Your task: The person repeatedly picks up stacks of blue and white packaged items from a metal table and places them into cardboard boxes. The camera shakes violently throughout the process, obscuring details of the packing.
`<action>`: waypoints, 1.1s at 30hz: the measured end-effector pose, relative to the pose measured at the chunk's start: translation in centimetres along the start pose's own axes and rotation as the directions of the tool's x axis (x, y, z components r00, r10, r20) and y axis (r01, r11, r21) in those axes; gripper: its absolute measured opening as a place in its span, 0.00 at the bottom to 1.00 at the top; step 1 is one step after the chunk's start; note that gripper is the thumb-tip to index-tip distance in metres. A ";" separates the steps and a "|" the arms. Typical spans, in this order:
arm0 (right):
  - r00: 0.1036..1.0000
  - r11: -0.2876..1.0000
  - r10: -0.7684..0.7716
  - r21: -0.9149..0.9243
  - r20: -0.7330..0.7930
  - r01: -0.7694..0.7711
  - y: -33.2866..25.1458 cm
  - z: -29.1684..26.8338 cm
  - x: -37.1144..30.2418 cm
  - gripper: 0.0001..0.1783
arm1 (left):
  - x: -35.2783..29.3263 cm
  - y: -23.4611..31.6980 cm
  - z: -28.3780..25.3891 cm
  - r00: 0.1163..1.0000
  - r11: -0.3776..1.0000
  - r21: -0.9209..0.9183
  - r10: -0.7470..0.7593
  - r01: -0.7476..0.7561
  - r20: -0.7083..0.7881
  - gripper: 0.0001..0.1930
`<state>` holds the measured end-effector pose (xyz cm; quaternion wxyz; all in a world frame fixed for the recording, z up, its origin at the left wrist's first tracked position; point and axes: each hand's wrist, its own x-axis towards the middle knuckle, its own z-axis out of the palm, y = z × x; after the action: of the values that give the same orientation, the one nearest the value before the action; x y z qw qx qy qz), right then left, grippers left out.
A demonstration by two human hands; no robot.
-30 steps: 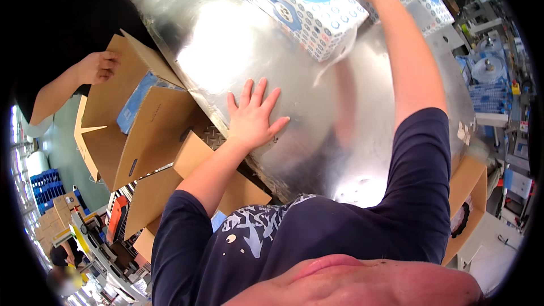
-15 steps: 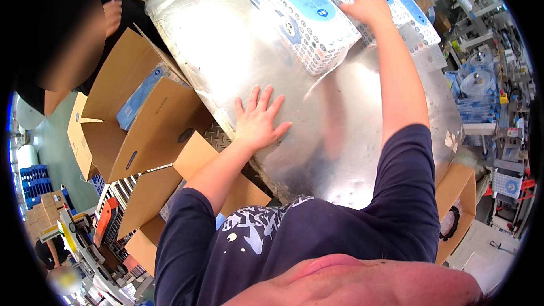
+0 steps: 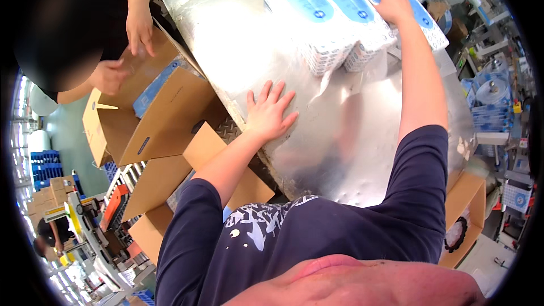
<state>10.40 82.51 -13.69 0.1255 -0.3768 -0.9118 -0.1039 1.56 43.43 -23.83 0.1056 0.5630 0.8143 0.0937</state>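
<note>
My left hand [image 3: 271,112] lies open on the shiny metal tabletop [image 3: 226,28], fingers spread and nothing in them. At the far right my right hand [image 3: 395,5] rests on the blue-and-white wrapped packs, its index finger stretched out and nothing wrapped in its grip. The nearest of these is the left pack [image 3: 328,45], with a middle pack [image 3: 371,39] close beside it. Under and beside my right hand sits a right pack [image 3: 430,31]. Loose clear wrap hangs from their near ends. What my right fingertips press on is partly hidden.
Left of the table stands an open carton [image 3: 170,113] holding a blue pack [image 3: 156,88]. A co-worker's hands [image 3: 116,71] are over it. Another open carton [image 3: 156,187] is by my left arm, and a carton [image 3: 467,215] stands by my right elbow. Machinery [image 3: 490,88] lines the right.
The left and middle packs now sit closer together, with the left one's end turned. My right hand stays on the packs. The co-worker's hands have come together over the carton.
</note>
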 end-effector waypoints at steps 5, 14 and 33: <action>0.972 0.988 0.024 0.140 0.233 -0.058 -5.0 -5.9 -3.7 0.37 | 0.2 -1.8 1.8 0.975 0.977 -0.214 -0.063 0.016 -0.213 0.30; 0.978 0.986 -0.004 0.164 0.209 -0.031 -5.7 -8.1 -11.2 0.43 | 4.5 1.4 -4.7 0.937 -0.213 -0.974 -0.318 0.074 0.141 0.28; 0.884 -0.196 -0.108 0.862 0.454 -0.467 0.3 -10.9 -40.6 0.46 | -16.9 5.9 -6.5 0.984 0.126 -0.991 0.168 0.037 0.058 0.40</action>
<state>40.09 52.76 -15.83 0.2046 -0.2874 -0.5984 0.7194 10.84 29.42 -14.90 0.5091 0.3935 0.5130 0.5682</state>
